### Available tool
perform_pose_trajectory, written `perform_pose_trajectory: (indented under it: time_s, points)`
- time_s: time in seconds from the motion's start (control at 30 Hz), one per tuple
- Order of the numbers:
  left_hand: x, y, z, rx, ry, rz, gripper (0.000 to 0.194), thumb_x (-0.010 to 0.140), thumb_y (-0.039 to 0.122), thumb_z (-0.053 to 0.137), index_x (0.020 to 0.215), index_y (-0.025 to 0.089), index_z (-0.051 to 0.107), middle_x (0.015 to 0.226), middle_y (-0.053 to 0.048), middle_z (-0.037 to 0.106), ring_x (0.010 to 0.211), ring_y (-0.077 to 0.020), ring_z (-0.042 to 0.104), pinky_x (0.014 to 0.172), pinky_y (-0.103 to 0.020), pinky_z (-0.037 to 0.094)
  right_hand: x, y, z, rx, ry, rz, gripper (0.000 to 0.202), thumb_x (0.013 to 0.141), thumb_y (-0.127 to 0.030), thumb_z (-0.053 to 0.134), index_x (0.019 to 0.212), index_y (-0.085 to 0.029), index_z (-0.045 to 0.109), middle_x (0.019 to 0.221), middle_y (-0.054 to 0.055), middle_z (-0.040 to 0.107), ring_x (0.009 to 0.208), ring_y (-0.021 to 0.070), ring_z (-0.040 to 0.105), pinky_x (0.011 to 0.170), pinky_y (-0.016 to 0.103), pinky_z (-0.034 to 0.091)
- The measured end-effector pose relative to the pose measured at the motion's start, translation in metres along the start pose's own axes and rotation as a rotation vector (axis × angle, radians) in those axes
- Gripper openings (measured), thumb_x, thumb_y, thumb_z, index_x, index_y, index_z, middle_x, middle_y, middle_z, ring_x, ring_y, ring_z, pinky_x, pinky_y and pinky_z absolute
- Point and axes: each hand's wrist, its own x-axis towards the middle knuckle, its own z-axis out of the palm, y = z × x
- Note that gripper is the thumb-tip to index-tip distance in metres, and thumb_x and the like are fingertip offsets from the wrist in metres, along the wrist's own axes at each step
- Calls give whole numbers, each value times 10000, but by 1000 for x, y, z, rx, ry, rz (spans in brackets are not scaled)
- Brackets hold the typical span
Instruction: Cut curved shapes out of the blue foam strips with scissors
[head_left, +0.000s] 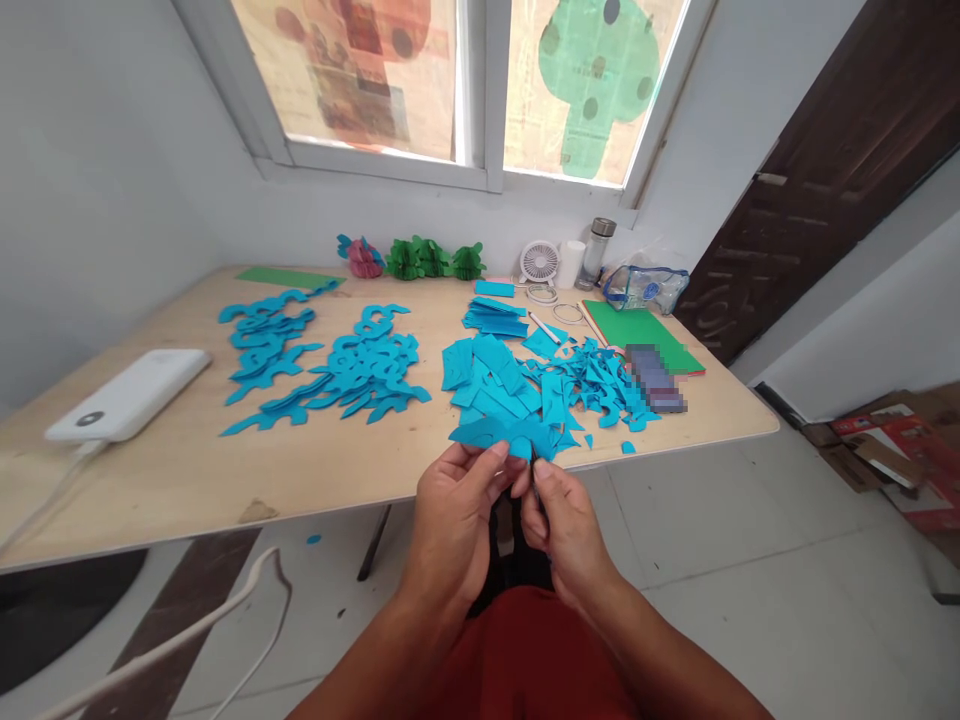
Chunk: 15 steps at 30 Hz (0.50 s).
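Blade risk: the dark tool (pixel 535 472), seemingly scissors, could nip the left grip (pixel 459 500) or stray across the blue piece (pixel 486 434) should that piece twist, since both hands sit so close.
Scrap risk: dropped, it could get lost among the offcuts (pixel 600 378) behind.
Blue piece: held at the near edge of the desk (pixel 337 480); contact beneath is unclear.
Left grip: pinching the piece, thumb on top.
Right grip (pixel 564 508): closed around the tool, thumb uppermost.
Arms: converging from below.
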Motion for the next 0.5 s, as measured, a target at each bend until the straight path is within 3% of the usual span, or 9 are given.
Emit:
perform_pose_trajectory:
  time_s: [0.23,0.5]
  points:
    - [7,9,-7,122,6,-31,183,604,220,790,639,148,625,612,-2,650,613,-154,630,684,-291,510,2,-6,-12,-115,-69,32,385,863,-504,545,739,-143,596,393,-109,338,350,46,166,362,208,106]
    - [30,26,-20,351,-162,-34,174,622,217,786,739,171,665,639,8,665,625,-155,645,730,-285,497,17,-27,-26,-301,-150,79,403,844,-516,550,736,-136,634,401,-101,324,364,57,203,376,223,113]
